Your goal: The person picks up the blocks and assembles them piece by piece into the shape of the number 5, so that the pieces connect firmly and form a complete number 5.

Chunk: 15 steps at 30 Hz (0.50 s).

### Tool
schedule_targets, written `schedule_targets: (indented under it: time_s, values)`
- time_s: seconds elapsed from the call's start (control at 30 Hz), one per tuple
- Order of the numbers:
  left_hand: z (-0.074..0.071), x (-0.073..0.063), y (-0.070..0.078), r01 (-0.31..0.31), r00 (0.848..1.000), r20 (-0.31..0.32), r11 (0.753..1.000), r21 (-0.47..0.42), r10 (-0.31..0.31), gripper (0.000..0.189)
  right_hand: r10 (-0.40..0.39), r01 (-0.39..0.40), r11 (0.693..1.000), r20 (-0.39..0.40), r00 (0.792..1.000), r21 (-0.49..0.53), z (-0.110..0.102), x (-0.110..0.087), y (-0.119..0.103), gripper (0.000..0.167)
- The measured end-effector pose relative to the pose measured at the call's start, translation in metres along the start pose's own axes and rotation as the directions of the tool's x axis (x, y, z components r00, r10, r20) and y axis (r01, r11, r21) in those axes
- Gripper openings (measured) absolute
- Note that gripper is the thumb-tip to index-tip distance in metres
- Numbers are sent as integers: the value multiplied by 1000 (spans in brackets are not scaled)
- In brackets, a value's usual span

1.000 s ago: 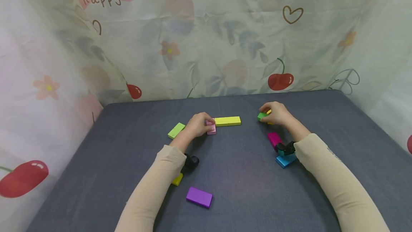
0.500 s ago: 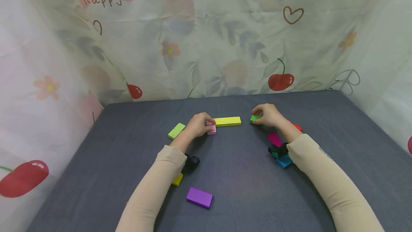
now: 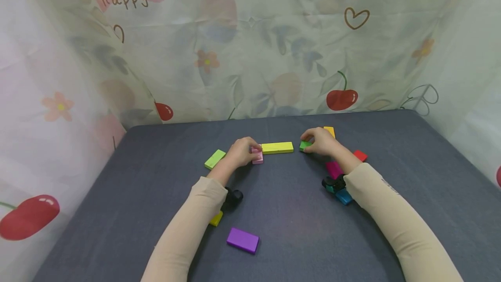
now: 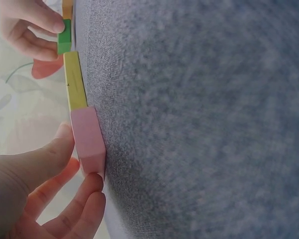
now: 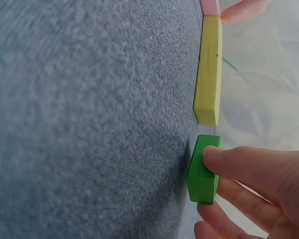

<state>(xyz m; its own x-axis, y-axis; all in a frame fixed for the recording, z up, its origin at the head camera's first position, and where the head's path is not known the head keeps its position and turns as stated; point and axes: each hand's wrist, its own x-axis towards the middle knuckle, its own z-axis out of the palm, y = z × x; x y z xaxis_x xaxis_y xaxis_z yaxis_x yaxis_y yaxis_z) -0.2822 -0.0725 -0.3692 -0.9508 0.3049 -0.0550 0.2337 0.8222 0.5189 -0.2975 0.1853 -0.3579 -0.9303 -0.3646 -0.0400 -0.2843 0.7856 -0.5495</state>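
My left hand [image 3: 242, 151] holds a pink block [image 4: 88, 134], thumb on one side and fingers at its near end. That block touches the left end of a long yellow block [image 3: 277, 148] lying on the dark cloth. To the right, my right hand [image 3: 322, 141] pinches a green block [image 5: 204, 172] between thumb and fingers. A small gap separates the green block from the yellow block's right end. Both wrist views show the pink, yellow and green blocks roughly in a row.
Behind my right hand lies an orange block [image 3: 330, 132]. A red block [image 3: 360, 156], a magenta block [image 3: 334, 169] and a blue block [image 3: 344, 196] lie around my right wrist. On the left are a lime block [image 3: 215, 159], a partly covered yellow block [image 3: 216, 219] and a purple block [image 3: 242, 240].
My right hand has moved left with the green block, closer to the yellow block. The orange and red blocks show more now. My left hand stays on the pink block.
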Motion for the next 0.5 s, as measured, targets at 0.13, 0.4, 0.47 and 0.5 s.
schedule_targets:
  time_s: [0.13, 0.4, 0.47, 0.5]
  values:
    - [0, 0, 0, 3, 1000, -3, 1000, 1, -3, 24, -6, 6, 1000, 3, 1000, -15, 2, 2, 0, 37]
    - [0, 0, 0, 4, 1000, 0, 1000, -4, -4, 24, 4, -3, 1000, 11, 1000, -12, 5, 4, -5, 36]
    - [0, 0, -1, 2, 1000, 1, 1000, -5, -2, 24, 3, -3, 1000, 12, 1000, -14, 5, 5, -5, 36]
    - [0, 0, -1, 3, 1000, 2, 1000, -7, -3, 24, 3, -3, 1000, 12, 1000, -16, 6, 6, -6, 36]
